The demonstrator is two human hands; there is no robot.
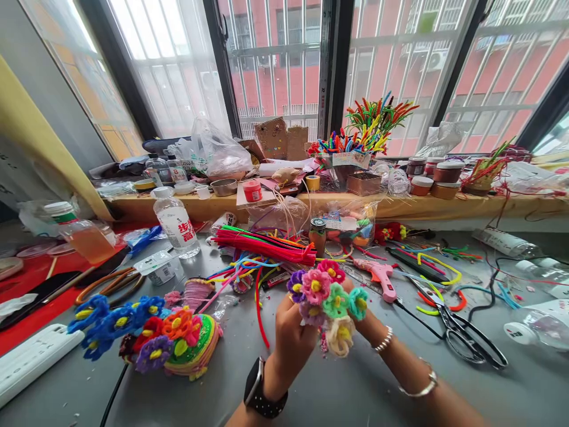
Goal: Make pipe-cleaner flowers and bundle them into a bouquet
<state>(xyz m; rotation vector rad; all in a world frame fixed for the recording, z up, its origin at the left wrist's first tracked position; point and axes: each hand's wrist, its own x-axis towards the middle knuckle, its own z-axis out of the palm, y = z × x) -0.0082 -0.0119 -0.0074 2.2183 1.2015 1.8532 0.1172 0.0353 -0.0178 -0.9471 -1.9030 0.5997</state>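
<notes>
In front of me, my left hand (291, 332) is closed around the lower part of a bunch of fuzzy pipe-cleaner flowers (315, 287) in purple, pink, red, mint, teal and cream. My right hand (364, 323) comes in from the right against the same bunch; the blossoms cover most of its fingers, so its grip cannot be made out. The stems are hidden too. Left of my hands stands a round, striped pipe-cleaner pot (202, 350) with orange, red and purple flowers, and blue flowers (120, 322) beside it.
Beyond my hands lie a bundle of red pipe cleaners (271, 244) and a pink glue gun (377, 276). Black-handled scissors (464, 338) rest at right. A water bottle (175, 225) stands at back left; a white power strip (35, 362) lies near left. The windowsill (422, 209) carries jars and bags.
</notes>
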